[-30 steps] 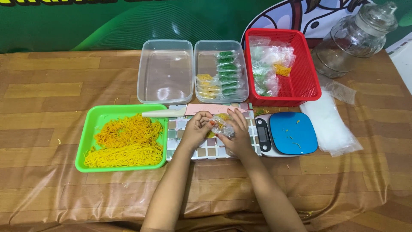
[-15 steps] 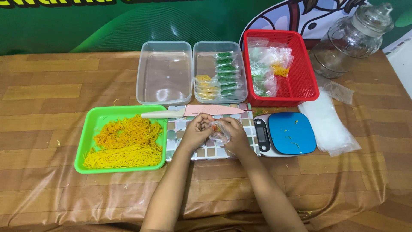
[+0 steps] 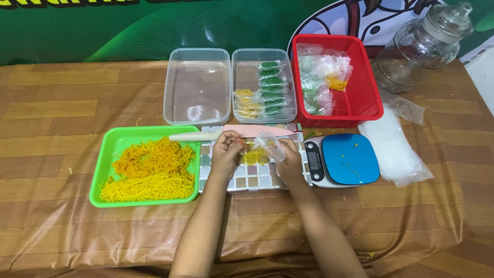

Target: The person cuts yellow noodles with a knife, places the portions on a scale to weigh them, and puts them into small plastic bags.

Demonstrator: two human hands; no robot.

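glossy clear plastic bag

We see both forearms reach up from the bottom edge of the view and draw together toward the checkered board, our landmark. Our left hand sits over the board's left part, knuckles up, fingers curled inward and pinched toward the right. Our right hand sits over the board's right part, fingers bent, thumb and forefinger closed on a small clear bag. The two hands are near each other, fingertips almost meeting above the board's upper middle. Both wrists are bare.
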